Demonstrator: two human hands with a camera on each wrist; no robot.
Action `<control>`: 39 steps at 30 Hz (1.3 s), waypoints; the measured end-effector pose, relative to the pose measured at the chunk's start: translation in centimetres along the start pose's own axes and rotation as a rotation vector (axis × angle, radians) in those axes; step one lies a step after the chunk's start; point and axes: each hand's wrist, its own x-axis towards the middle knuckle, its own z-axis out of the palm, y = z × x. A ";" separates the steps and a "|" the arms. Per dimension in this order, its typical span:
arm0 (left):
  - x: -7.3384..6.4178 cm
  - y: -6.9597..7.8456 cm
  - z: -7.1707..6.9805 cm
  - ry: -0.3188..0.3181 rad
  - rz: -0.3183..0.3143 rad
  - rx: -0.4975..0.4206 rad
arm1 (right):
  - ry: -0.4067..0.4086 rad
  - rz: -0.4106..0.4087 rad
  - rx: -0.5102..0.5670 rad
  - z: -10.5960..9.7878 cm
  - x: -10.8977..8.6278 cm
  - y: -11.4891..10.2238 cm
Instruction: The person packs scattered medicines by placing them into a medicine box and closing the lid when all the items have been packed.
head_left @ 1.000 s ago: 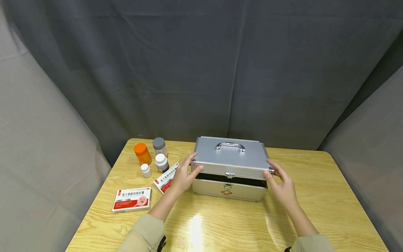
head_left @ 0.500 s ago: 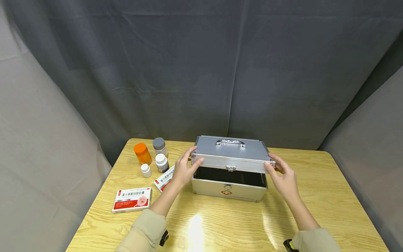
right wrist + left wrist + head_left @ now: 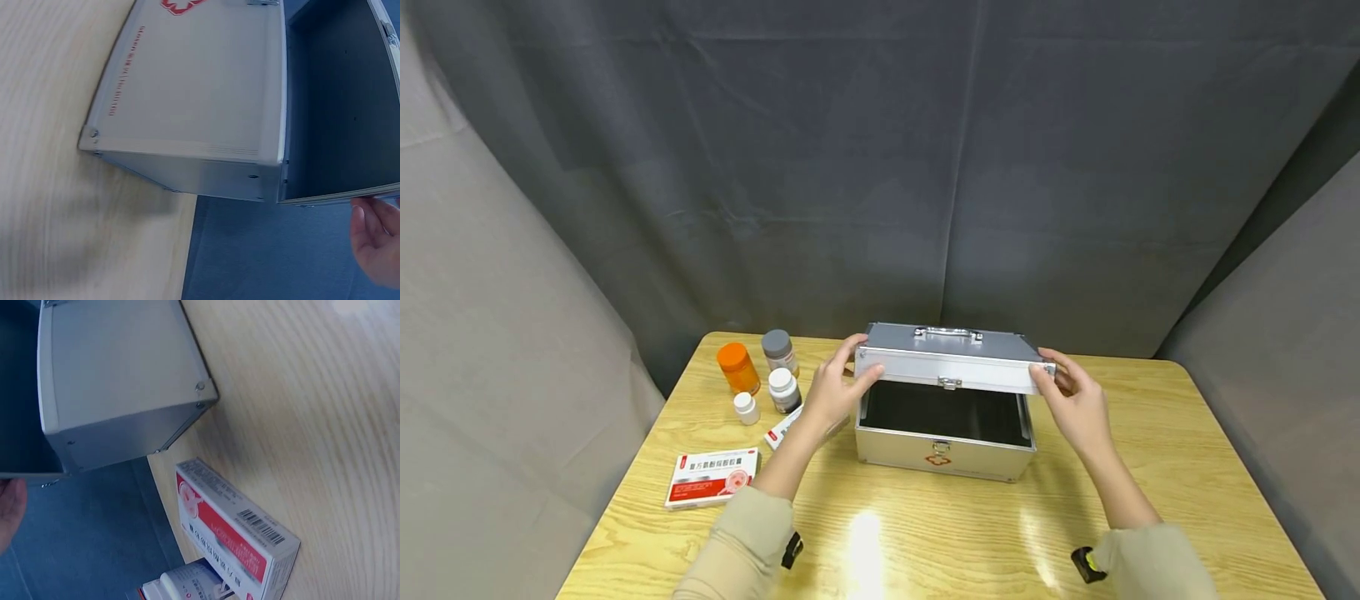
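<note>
A silver first-aid box [image 3: 977, 461] with a red cross on its front stands on the wooden table. Its lid [image 3: 951, 365], with a metal carry handle [image 3: 948, 332] on top, is tilted partly up, and the dark interior shows below. My left hand [image 3: 833, 390] holds the lid's left front corner, thumb on the front edge. At the right front corner my right hand [image 3: 1081, 408] holds the lid the same way. The right wrist view shows fingers [image 3: 379, 234] against the lid's side and the lid's dark inside. Only part of the left hand [image 3: 9, 509] appears in the left wrist view.
Left of the box lie two red-and-white medicine cartons, one [image 3: 712, 478] nearer the front and one [image 3: 234, 534] partly behind my left arm. Behind them stand an orange jar [image 3: 738, 369], a grey-capped bottle [image 3: 780, 353] and two white-capped bottles [image 3: 784, 389]. A dark curtain [image 3: 880, 167] hangs behind the table.
Both hands have raised the lid's front edge, tilting it further back. The gap has widened, exposing more of the dark interior. The box body stays in place.
</note>
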 end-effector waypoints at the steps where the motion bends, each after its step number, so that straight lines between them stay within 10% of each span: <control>1: 0.1 0.0 -0.2 -0.019 -0.001 0.000 | -0.004 0.003 -0.008 0.0 0.1 -0.2; 23: 2.3 -0.1 -1.4 -0.089 0.036 0.040 | -0.071 0.004 0.051 -0.6 1.8 3.4; 30: 2.9 0.1 -1.6 -0.084 0.027 0.050 | -0.073 0.133 -0.012 -0.1 0.5 6.0; 39: 4.1 -0.1 -1.6 -0.088 -0.002 0.008 | -0.362 0.253 -0.280 1.1 -0.5 9.5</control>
